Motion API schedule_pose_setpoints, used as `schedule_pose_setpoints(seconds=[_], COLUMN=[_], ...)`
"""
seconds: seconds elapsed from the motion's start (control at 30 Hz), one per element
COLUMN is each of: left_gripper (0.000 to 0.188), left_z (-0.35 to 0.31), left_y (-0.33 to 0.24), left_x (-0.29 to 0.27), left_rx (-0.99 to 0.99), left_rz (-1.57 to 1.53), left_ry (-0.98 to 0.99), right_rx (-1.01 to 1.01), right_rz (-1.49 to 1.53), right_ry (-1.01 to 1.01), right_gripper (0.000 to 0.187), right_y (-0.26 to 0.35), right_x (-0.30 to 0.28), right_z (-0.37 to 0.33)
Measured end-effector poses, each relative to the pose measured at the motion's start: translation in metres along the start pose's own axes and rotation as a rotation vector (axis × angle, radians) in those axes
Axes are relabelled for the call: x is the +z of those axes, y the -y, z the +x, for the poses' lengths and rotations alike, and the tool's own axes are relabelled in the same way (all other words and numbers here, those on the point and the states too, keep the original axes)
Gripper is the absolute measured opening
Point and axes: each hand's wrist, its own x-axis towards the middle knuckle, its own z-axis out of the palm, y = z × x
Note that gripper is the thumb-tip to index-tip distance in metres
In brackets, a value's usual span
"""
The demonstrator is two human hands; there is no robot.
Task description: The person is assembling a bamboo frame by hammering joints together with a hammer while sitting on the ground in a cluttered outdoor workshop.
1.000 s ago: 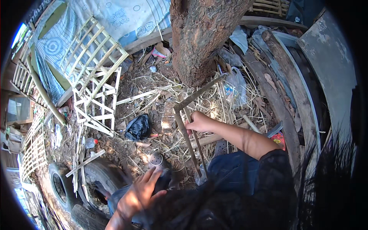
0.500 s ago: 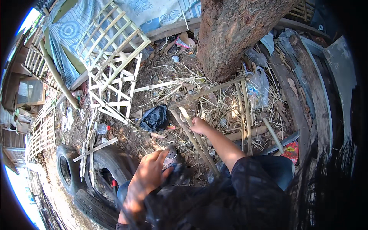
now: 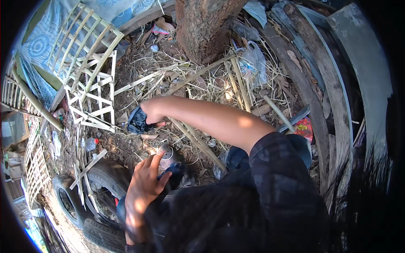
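Observation:
My right arm stretches across to the left, and my right hand (image 3: 154, 111) is at the black plastic bag (image 3: 137, 123) on the ground. Its fingers are hidden behind the hand and the bag, so their grip cannot be made out. My left hand (image 3: 145, 179) is open above my lap, thumb apart from the fingers, near a perforated shoe (image 3: 166, 152). Below my right forearm, bamboo strips (image 3: 198, 141) slant down toward my knee. They meet a longer bamboo piece (image 3: 200, 75) near the trunk.
A bamboo lattice (image 3: 95, 40) leans at the upper left, beside a white slatted frame (image 3: 99, 95). Old tires (image 3: 105, 175) lie at the lower left. Ahead stands a tree trunk (image 3: 202, 33). Planks (image 3: 291, 67) line the right side. Straw and a clear plastic bag (image 3: 255, 63) litter the ground.
My right hand has left the bamboo strip and moved left to the black plastic bag. My left hand stays low with its fingers apart. The view has shifted to the right.

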Motion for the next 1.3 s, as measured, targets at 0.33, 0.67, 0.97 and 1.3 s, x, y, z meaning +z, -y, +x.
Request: schedule_pose_setpoints(seconds=[0.33,0.67,0.97,1.3], left_gripper=[0.059,0.042,0.052,0.059], left_z=[0.0,-0.01,-0.02,0.04], left_y=[0.041,0.05,0.041,0.061], left_x=[0.017,0.044,0.026,0.16], left_rx=[-0.089,-0.041,-0.198,-0.485], left_rz=[0.047,-0.06,-0.07,-0.113], left_ry=[0.216,-0.006,0.085,0.144], right_rx=[-0.15,-0.298,-0.107,0.372], right_rz=[-0.053,-0.242,0.118,0.357], right_ry=[0.078,0.243,0.211,-0.143], right_gripper=[0.056,0.04,0.023,0.046], right_y=[0.054,0.157,0.168,-0.06], right_x=[0.001,-0.066,-0.098,0.108], right_z=[-0.072,-0.215,-0.154,-0.052])
